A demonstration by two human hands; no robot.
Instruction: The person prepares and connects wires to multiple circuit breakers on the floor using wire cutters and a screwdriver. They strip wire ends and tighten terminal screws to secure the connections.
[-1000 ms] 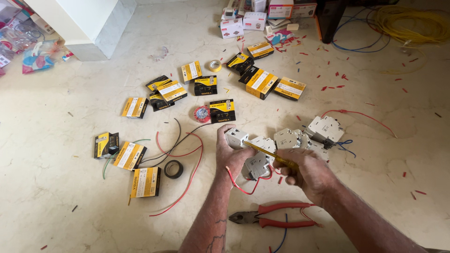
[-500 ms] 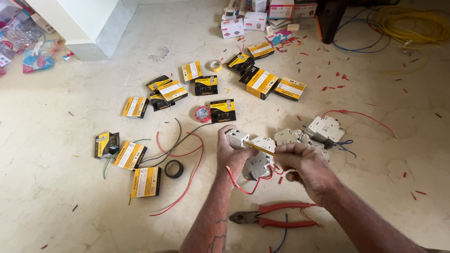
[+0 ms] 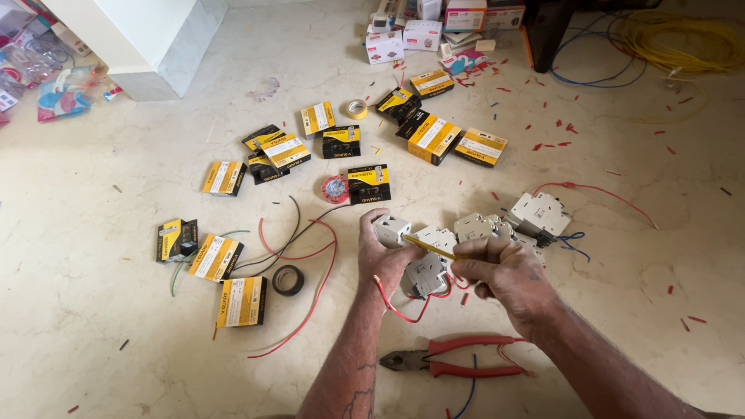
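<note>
My left hand (image 3: 382,257) grips a white circuit breaker (image 3: 426,271) with a short red wire (image 3: 397,306) hanging from its underside. My right hand (image 3: 506,273) holds a yellow-handled screwdriver (image 3: 428,247), its tip pointing left onto the breaker. Both hands hover low over the marble floor (image 3: 116,310). More white breakers (image 3: 537,214) lie just beyond my hands, one with a long red wire and a blue one attached. Red-handled pliers (image 3: 454,363) lie on the floor below my hands.
Several yellow-and-black small boxes (image 3: 241,301) lie scattered to the left and ahead. A black tape roll (image 3: 288,280), a red tape roll (image 3: 335,188), loose red, black and green wires (image 3: 299,240), yellow cable coil (image 3: 675,39), and white cartons (image 3: 423,35) surround the spot. A white pillar base (image 3: 159,46) stands at upper left.
My right hand shifted the screwdriver slightly, the yellow handle now angled up-left over the breaker. My left hand keeps the breaker in place.
</note>
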